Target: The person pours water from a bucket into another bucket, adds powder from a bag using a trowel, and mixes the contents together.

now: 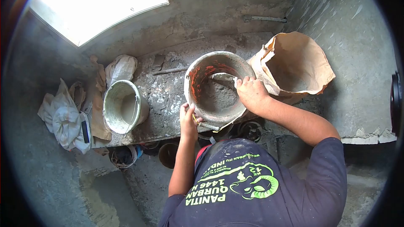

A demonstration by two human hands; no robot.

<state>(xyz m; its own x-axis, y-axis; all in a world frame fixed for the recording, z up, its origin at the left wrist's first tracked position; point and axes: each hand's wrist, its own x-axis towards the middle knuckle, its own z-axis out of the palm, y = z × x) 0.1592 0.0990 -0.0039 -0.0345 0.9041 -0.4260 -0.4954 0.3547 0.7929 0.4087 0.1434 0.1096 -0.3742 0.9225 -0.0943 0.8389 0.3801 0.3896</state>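
Grey, grainy stuff (219, 101) lies in the big bucket (202, 63), just beside the paper sack (323, 67) on the ledge (164, 120). My right hand (252, 92) is wrapped round the trowel (223, 77), blade inside the bucket; my left hand (188, 117) meets the near rim, how tightly I can't tell. I'd brace that rim, keep the blade low and scrape along the wall.

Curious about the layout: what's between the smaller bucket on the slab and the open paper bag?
The head view shows the larger bucket between them, plus a spattered stretch of slab.
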